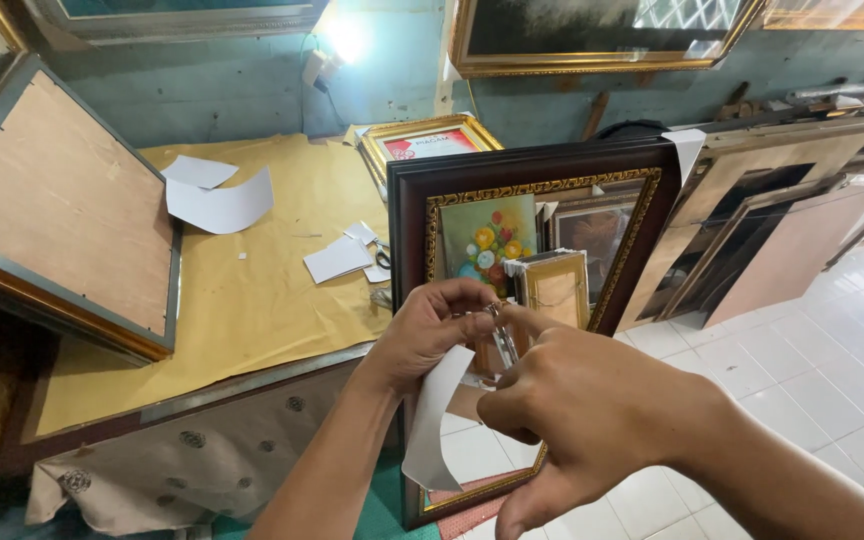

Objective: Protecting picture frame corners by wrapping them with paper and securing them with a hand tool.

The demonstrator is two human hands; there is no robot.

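Both hands met over the near mirror: left hand pinched the white strip, right hand closed on a small metal tool; keeping the strip taut looked wise.

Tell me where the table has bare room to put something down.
The yellow paper is bare between the big white sheets and the small paper pieces, and below them. It is crowded by the mirror frame, where both hands work.
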